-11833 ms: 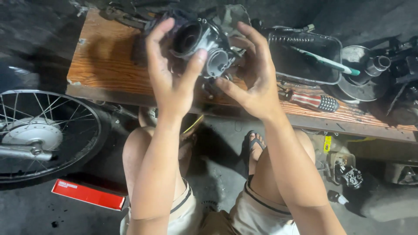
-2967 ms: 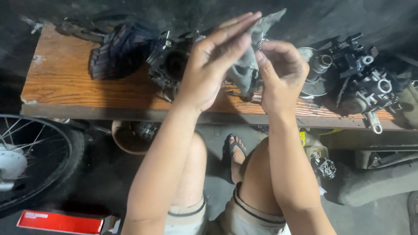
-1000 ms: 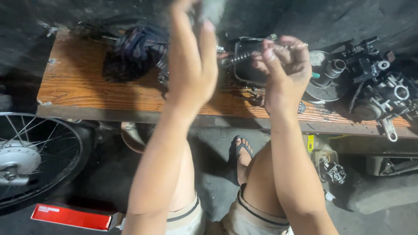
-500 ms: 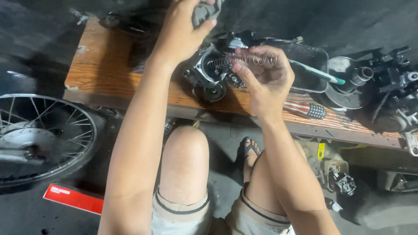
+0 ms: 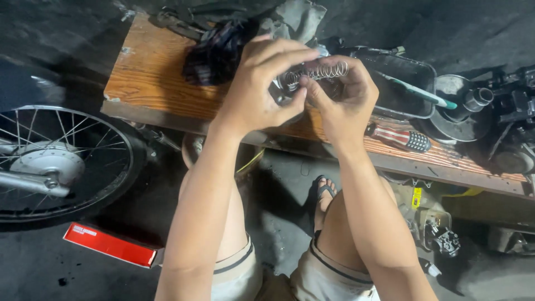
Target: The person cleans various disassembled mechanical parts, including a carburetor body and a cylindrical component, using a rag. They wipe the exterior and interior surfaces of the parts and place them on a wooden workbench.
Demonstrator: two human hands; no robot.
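**Q:** Head view first: what sits between the person's hands, and what has changed about it?

**R:** A thin coiled steel spring [image 5: 315, 72] lies level above the wooden plank bench [image 5: 150, 83]. The right hand [image 5: 345, 103] is curled around its right end, thumb and fingertips pinching the coils. Half a second ago that hand carried the spring alone, while the left hand was up at the back of the bench on a grey rag.

**Q:** And the left hand now?

**R:** The left hand [image 5: 262, 89] has come down and closed loosely over the spring's left end, fingers bent across it. It covers the grey metal carburettor body [image 5: 290, 89] that showed plainly a moment earlier, so only a sliver of that part is visible. Whether the left fingers grip the spring or the part beneath cannot be told.

**Q:** What does that shift suggest?

**R:** The wiping looks finished: the crumpled grey rag [image 5: 295, 19] now lies at the back edge of the bench, beside a dark striped cloth [image 5: 217, 50]. Both hands meeting at the spring and the carburettor reads as the spring being brought to that part, though the contact itself is hidden.

**Q:** What lies further out?

**R:** Right of the hands stands a black plastic tray [image 5: 412, 106] with a green-handled brush [image 5: 415, 89] across it, and near the bench's front edge a screwdriver with a striped red-and-white handle [image 5: 398, 136]. A spoked motorcycle wheel [image 5: 56, 161] stands on the floor at the left, with a flat red box [image 5: 108, 245] near it.
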